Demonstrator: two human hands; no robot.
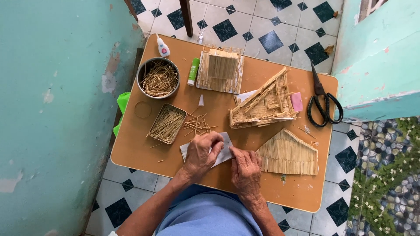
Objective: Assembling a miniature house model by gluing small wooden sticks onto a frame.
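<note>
Head view: both hands are down on the white paper (223, 154) at the near middle of the table (131, 153). Left hand (202, 154) is curled, fingers pinching the paper's top edge. Right hand (246, 168) lies flat, fingertips pressing the paper's right side. Just right of it sits a flat stick panel (288, 155). Far left, a bowl (158, 78) and tin (167, 123) of sticks; scissors (323, 102) far right

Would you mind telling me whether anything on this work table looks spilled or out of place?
A few loose toothpicks lie scattered on the table beside the rectangular tin, outside both it and the round bowl. A small white cap also lies loose. Both hands, left and right, rest on a white paper.
</note>
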